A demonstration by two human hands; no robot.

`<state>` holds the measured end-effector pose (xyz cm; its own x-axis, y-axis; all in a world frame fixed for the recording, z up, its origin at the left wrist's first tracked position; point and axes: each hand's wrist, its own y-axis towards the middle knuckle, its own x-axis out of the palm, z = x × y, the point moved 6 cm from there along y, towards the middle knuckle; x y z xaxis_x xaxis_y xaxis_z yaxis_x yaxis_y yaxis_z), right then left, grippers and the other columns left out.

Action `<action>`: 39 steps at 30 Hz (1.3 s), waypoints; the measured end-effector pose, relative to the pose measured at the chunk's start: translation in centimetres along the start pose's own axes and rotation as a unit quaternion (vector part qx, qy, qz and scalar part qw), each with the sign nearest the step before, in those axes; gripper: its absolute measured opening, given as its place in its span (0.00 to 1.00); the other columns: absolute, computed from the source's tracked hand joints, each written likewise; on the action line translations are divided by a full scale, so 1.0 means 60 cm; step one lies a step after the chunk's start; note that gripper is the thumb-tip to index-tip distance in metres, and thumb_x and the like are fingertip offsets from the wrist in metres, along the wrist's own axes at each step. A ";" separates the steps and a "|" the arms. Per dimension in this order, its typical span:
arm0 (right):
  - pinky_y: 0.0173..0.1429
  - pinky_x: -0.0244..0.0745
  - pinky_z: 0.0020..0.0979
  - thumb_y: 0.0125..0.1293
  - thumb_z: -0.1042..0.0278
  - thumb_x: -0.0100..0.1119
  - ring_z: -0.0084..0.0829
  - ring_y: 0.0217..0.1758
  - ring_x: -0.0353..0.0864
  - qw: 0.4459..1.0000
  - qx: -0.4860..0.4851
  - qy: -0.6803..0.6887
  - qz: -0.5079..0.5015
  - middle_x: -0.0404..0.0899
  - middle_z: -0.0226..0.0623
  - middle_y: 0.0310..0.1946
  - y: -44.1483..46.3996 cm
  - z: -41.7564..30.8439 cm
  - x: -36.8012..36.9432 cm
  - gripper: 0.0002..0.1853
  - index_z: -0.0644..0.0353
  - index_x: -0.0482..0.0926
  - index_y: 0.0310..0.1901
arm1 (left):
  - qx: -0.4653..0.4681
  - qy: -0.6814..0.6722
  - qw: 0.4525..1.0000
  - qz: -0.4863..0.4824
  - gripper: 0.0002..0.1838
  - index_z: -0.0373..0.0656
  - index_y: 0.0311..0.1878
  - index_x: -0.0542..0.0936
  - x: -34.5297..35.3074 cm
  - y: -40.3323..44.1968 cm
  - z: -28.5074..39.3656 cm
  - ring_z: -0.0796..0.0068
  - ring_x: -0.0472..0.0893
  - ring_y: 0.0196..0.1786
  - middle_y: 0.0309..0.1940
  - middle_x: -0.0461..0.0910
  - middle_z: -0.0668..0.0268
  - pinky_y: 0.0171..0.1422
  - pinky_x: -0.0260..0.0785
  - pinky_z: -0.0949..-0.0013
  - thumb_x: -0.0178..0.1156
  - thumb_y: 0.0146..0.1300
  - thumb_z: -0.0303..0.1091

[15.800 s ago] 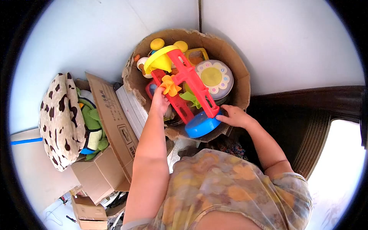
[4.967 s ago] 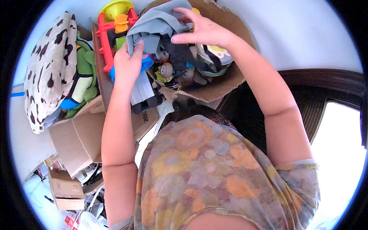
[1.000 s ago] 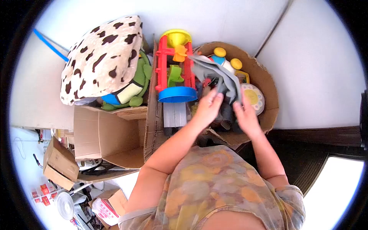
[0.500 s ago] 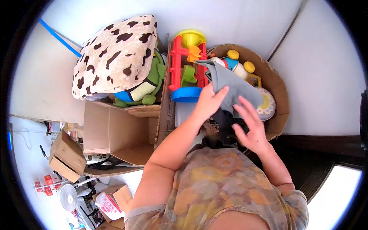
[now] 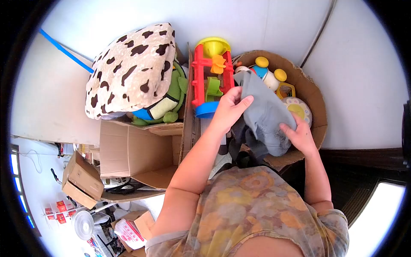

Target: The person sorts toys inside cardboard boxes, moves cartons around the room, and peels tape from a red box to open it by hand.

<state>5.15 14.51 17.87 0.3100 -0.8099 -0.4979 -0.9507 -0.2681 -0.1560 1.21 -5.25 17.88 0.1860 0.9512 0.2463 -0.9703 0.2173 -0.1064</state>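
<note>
Two bare hands hold a gray cloth (image 5: 267,113) over the near side of a round cardboard box (image 5: 316,100) of toys. The left hand (image 5: 231,109) pinches its upper left edge, thumb on top; the right hand (image 5: 301,133) grips its right edge. The cloth spans the space between them — its lower end sagging below both grips, beside dark fabric (image 5: 244,139). Left of the cloth stands a red toy frame (image 5: 198,77) — yellow funnel (image 5: 214,46) on top, blue base (image 5: 206,110) below.

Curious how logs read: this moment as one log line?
left hand: holds gray cloth | right hand: holds its right side | rounded cardboard box: toys inside | red wheel toy: left of box
</note>
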 end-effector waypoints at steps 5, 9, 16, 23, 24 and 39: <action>0.51 0.64 0.27 0.56 0.69 0.54 0.26 0.45 0.70 0.975 0.019 0.119 0.186 0.74 0.37 0.42 0.001 0.034 -0.050 0.20 0.68 0.68 0.50 | 0.107 0.260 0.955 0.093 0.41 0.39 0.62 0.52 -0.020 -0.032 -0.014 0.60 0.54 0.64 0.60 0.55 0.52 0.64 0.50 0.56 0.64 0.49 0.37; 0.49 0.66 0.29 0.55 0.68 0.55 0.30 0.43 0.73 0.956 -0.036 0.111 0.268 0.75 0.42 0.40 -0.006 0.015 -0.054 0.21 0.68 0.68 0.49 | 0.043 0.200 0.977 0.053 0.48 0.41 0.65 0.40 0.015 -0.073 -0.065 0.55 0.46 0.67 0.64 0.44 0.51 0.66 0.44 0.55 0.63 0.50 0.42; 0.55 0.62 0.28 0.55 0.70 0.56 0.28 0.50 0.69 0.880 0.027 0.458 0.120 0.70 0.38 0.47 0.011 -0.002 0.051 0.25 0.66 0.63 0.54 | -0.087 -0.265 0.958 0.059 0.37 0.38 0.60 0.53 0.019 -0.073 -0.099 0.63 0.63 0.59 0.57 0.61 0.57 0.62 0.56 0.59 0.61 0.52 0.41; 0.58 0.60 0.29 0.57 0.70 0.54 0.25 0.52 0.66 0.880 -0.022 0.474 -0.014 0.68 0.36 0.50 0.044 -0.027 0.109 0.26 0.65 0.59 0.56 | -0.098 -0.183 0.972 0.109 0.29 0.38 0.58 0.61 -0.028 -0.079 -0.070 0.59 0.67 0.56 0.54 0.67 0.57 0.61 0.58 0.58 0.56 0.55 0.38; 0.58 0.60 0.28 0.58 0.69 0.54 0.24 0.53 0.65 0.913 -0.058 0.404 0.005 0.68 0.37 0.50 0.054 -0.020 0.121 0.27 0.65 0.57 0.57 | -0.128 -0.195 0.959 0.159 0.26 0.38 0.56 0.63 -0.065 -0.073 -0.087 0.60 0.69 0.54 0.52 0.69 0.58 0.59 0.60 0.58 0.58 0.54 0.31; 0.51 0.68 0.32 0.52 0.63 0.54 0.39 0.43 0.73 0.984 0.091 0.123 0.088 0.67 0.50 0.45 -0.013 0.187 0.082 0.22 0.63 0.69 0.49 | -0.001 0.205 0.951 0.233 0.30 0.36 0.55 0.63 -0.298 0.125 0.130 0.62 0.71 0.49 0.48 0.70 0.55 0.49 0.66 0.61 0.60 0.47 0.28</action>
<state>7.34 16.59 5.94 0.1124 -0.9433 -0.3124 -0.9683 -0.0334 -0.2475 -10.62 -22.36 20.17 -0.2185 0.9498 -0.2237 -0.9618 -0.2484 -0.1149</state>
